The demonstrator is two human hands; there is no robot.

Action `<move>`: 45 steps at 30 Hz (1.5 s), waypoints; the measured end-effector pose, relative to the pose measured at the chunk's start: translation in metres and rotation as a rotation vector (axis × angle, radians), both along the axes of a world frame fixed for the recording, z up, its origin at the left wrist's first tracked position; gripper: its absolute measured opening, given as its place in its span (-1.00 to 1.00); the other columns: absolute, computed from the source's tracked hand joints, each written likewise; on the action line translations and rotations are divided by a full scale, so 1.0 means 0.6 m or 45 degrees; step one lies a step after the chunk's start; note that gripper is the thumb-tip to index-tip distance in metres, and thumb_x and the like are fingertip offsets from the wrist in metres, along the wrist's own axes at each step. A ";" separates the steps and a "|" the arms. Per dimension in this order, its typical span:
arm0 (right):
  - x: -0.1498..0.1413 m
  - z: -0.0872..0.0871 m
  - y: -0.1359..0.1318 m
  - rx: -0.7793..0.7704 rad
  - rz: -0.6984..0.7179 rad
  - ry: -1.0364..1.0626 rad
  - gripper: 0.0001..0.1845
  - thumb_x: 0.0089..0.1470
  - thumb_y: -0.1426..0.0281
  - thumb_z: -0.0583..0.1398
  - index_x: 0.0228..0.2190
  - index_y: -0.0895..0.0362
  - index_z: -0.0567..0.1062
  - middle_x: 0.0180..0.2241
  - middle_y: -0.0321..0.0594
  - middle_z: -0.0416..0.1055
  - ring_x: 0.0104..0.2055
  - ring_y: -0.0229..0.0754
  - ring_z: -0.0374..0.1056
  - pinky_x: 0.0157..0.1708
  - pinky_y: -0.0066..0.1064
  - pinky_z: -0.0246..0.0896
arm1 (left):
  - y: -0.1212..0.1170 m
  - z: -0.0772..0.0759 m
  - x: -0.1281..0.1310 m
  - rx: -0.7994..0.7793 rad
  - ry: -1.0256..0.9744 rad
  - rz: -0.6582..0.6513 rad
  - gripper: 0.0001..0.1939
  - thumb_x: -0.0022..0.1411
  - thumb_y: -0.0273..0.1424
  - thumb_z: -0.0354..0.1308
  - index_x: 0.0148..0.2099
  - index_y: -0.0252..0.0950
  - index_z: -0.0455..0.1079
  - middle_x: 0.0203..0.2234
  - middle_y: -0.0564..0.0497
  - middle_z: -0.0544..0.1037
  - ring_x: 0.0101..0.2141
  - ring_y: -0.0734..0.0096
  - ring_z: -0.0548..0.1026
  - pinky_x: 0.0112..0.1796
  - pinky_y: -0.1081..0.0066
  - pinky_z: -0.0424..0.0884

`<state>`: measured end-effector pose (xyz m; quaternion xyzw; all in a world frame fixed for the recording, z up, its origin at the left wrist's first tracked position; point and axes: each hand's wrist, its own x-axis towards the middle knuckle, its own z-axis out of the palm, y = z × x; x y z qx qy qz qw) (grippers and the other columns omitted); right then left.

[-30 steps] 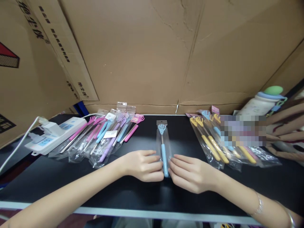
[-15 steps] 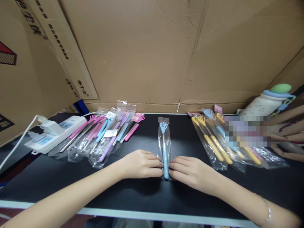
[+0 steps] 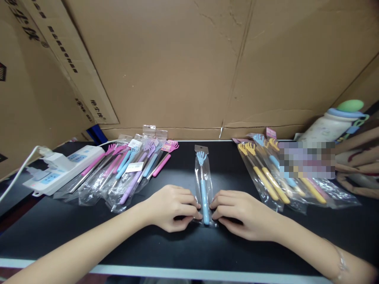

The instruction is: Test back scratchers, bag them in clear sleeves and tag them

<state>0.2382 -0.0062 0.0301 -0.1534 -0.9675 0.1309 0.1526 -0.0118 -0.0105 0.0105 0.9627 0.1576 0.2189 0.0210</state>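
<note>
A blue back scratcher in a clear plastic sleeve lies lengthwise at the middle of the black table, claw end pointing away. My left hand has its fingers curled, pinching the sleeve's left edge near the handle end. My right hand mirrors it, its fingertips pinching the right edge. Both hands rest on the table on either side of the handle.
A pile of bagged pink, blue and purple scratchers lies at the left, beside a white power strip with its cable. Bagged yellow and blue scratchers lie at the right. Cardboard walls stand behind; a bottle at far right.
Fingers of both hands have curled from lying flat beside the handle into a pinch on the sleeve's edges. The sleeve has stayed in place.
</note>
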 end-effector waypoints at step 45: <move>0.033 -0.018 0.068 0.155 -0.489 -0.208 -0.60 0.23 0.26 0.00 0.04 0.11 0.32 0.05 -0.08 0.29 0.09 -0.06 0.18 0.07 -0.11 0.18 | 0.035 -0.026 -0.013 -0.267 0.020 0.746 -0.65 0.32 -0.33 -0.03 0.13 -0.22 0.24 0.11 -0.07 0.30 0.13 0.22 0.21 0.13 0.16 0.20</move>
